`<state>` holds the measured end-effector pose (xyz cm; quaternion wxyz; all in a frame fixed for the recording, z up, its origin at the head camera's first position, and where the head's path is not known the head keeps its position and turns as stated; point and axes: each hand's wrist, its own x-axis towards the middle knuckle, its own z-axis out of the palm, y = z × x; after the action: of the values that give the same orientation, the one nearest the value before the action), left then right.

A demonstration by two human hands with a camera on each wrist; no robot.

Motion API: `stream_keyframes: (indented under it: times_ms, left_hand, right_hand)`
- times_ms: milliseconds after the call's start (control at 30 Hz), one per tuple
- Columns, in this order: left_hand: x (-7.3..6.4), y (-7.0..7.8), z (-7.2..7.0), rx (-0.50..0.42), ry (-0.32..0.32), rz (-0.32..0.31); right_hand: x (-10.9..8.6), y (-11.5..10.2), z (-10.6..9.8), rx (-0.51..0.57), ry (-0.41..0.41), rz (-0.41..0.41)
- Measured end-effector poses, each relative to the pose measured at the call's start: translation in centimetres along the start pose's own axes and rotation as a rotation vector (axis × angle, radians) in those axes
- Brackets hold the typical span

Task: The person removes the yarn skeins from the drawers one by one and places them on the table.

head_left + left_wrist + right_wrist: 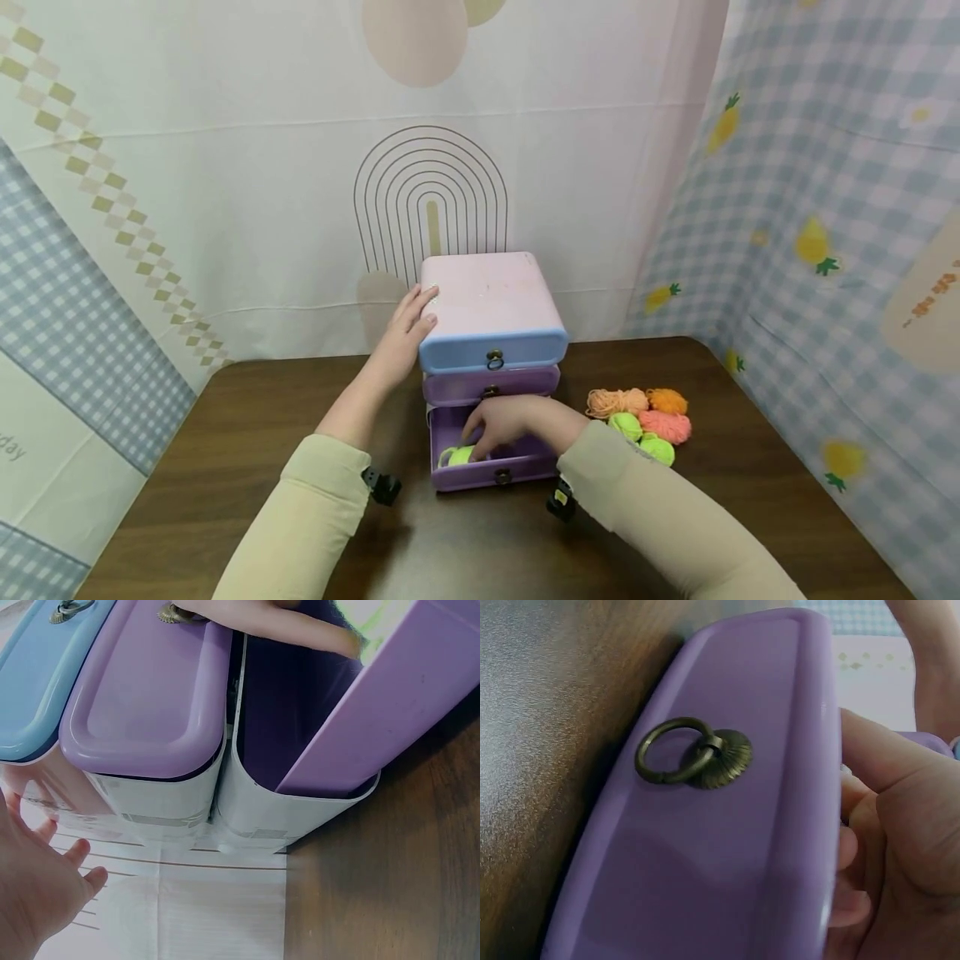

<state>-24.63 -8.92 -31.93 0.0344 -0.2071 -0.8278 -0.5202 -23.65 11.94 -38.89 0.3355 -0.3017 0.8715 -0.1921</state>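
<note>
A small tabletop drawer cabinet with a pale pink top has its bottom purple drawer pulled out. My left hand rests at the cabinet's upper left edge, fingers extended and spread. Inside the open drawer, my right hand reaches down with bent fingers onto a yellow-green yarn ball. The left wrist view shows a fingertip against that yarn. From the right wrist, the drawer's front panel with its brass ring pull hides the yarn and part of the fingers.
To the right of the cabinet lies a cluster of yarn balls: peach, orange, coral and yellow-green. The blue top drawer and purple middle drawer are closed. Patterned cloth hangs behind the dark wooden table.
</note>
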Motion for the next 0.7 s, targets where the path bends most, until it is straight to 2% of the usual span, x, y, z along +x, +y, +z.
stream_keyframes:
  times_ms: [233, 533, 700]
  left_hand:
    - [0.0, 0.1, -0.1, -0.013, -0.014, 0.000]
    - [-0.1, 0.2, -0.3, -0.016, -0.021, -0.008]
    - [-0.1, 0.3, -0.3, -0.017, -0.021, -0.010]
  right_hand:
    - [0.8, -0.4, 0.5, -0.075, -0.002, 0.044]
    - [1.1, -0.8, 0.7, -0.086, -0.044, 0.055]
    - [1.2, -0.8, 1.0, -0.133, -0.025, 0.052]
